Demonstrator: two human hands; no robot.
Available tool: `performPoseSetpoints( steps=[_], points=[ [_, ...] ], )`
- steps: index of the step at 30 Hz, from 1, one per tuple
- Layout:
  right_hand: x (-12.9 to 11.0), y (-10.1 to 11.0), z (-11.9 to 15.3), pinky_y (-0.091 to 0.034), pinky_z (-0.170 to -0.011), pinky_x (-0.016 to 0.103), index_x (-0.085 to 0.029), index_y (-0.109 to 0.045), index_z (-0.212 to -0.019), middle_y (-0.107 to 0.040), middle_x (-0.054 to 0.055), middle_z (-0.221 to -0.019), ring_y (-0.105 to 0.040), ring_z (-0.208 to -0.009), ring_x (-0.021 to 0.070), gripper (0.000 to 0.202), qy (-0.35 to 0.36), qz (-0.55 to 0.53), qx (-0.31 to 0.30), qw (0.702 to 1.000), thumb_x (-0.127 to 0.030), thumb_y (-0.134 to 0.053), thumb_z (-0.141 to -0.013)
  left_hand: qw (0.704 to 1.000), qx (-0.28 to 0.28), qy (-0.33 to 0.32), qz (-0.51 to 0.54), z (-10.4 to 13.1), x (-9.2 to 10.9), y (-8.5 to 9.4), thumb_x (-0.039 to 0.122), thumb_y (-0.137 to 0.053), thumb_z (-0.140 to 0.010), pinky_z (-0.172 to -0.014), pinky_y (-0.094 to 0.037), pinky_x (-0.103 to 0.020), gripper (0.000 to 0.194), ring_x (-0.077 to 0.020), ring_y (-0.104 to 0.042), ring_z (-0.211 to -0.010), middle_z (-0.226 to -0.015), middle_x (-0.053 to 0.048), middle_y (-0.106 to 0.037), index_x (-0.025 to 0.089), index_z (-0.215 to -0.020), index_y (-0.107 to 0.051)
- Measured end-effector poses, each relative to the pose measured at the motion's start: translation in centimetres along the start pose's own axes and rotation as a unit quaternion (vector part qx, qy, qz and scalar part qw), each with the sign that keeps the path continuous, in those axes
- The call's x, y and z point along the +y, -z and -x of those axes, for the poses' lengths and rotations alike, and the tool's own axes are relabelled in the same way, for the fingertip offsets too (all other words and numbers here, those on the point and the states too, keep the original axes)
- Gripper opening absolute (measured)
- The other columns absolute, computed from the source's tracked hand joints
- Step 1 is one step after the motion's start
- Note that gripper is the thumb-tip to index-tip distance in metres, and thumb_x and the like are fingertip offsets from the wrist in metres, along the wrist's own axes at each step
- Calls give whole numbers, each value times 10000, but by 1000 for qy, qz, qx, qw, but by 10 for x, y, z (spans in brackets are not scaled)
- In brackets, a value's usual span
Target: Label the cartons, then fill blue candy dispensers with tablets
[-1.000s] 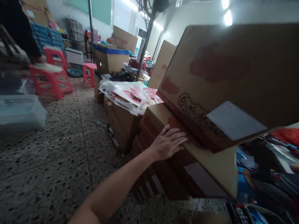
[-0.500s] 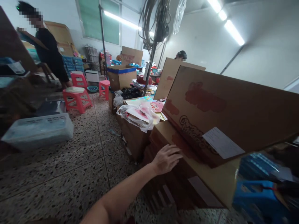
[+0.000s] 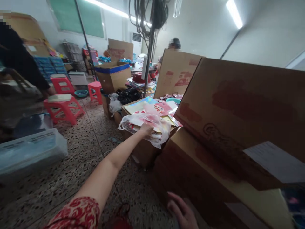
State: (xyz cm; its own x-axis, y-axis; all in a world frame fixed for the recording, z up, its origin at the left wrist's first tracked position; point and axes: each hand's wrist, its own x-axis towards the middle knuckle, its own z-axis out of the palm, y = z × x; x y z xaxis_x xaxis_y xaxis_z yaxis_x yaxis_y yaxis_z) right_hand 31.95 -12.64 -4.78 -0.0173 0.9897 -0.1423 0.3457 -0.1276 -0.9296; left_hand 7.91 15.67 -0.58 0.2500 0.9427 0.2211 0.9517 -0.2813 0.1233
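Observation:
My left hand (image 3: 146, 129) reaches forward to a clear plastic bag (image 3: 162, 133) holding flat printed sheets, on top of a cardboard box. Its fingers are curled at the bag's near edge, partly lost in the plastic, so what they grip is hard to make out. Pink and shiny printed sheets (image 3: 160, 108) lie just behind the bag. My right hand (image 3: 182, 211) is low at the bottom edge, fingers apart and holding nothing, in front of the side of a large cardboard carton (image 3: 190, 171). A raised carton flap (image 3: 243, 105) stands at the right.
A dark metal pole (image 3: 149, 63) with hanging cables rises behind the sheets. Pink stools (image 3: 64, 109), a translucent plastic bin (image 3: 35, 149) and a person in dark clothes (image 3: 21, 54) are at the left. Another person's head shows behind an upright cardboard panel (image 3: 177, 73).
My left hand has moved from the carton's edge forward to the plastic bag. My right hand has come into view at the bottom. The view has shifted, and the person at left now bends toward a stool.

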Motion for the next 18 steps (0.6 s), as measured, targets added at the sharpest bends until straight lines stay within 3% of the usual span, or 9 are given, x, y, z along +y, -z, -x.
performPoseSetpoints(
  steps=[3, 6, 8, 11, 14, 18],
  points=[
    [-62, -53, -45, -472, -784, 278, -231, -709, -980, -690, 31, -787, -624, -786, 179, 346, 36, -83, -116, 989, -487, -585, -784, 998, -22, -56, -7, -3, -17, -6, 139, -541, -809, -729, -450, -325, 155, -235, -638, -806, -806, -153, -669, 82, -848, -680],
    [-99, -94, -91, -454, -678, 229, -213, -694, -1019, -687, 15, -811, -580, -701, 127, 355, 1, -162, -135, 977, -429, -657, -739, 993, -18, -113, -13, 20, -31, -2, 117, -457, -855, -749, -448, -347, 221, -244, -629, -868, -884, -164, -664, 85, -941, -659],
    [-106, -116, -117, -412, -526, 198, -195, -670, -1061, -684, 7, -778, -516, -546, 85, 439, -75, -238, -98, 963, -438, -696, -697, 990, -13, -141, -16, 45, -39, 1, 128, -424, -879, -753, -452, -360, 255, -245, -620, -898, -938, -158, -659, 100, -1024, -633],
    [-102, -141, -148, -335, -384, 192, -141, -661, -975, -679, 23, -704, -461, -420, 73, 473, -180, -363, 5, 914, -493, -709, -663, 981, 46, -184, -35, 79, -50, -1, 161, -411, -903, -707, -464, -346, 275, -230, -622, -879, -983, -138, -661, 121, -1104, -594],
    [-96, -157, -170, -354, -354, 200, -146, -635, -843, -669, 21, -648, -508, -416, 96, 389, -190, -455, 102, 864, -490, -699, -673, 963, 129, -232, -54, 95, -61, -9, 173, -433, -902, -659, -466, -321, 249, -210, -630, -835, -967, -112, -675, 132, -1082, -601],
    [-92, -169, -187, -338, -325, 178, -180, -582, -721, -569, -63, -485, -470, -366, 80, 253, -173, -478, 154, 848, -389, -712, -662, 956, 142, -255, -6, 92, -71, -14, 216, -483, -893, -669, -470, -291, 194, -177, -634, -795, -928, -75, -692, 157, -1003, -631]
  ],
)
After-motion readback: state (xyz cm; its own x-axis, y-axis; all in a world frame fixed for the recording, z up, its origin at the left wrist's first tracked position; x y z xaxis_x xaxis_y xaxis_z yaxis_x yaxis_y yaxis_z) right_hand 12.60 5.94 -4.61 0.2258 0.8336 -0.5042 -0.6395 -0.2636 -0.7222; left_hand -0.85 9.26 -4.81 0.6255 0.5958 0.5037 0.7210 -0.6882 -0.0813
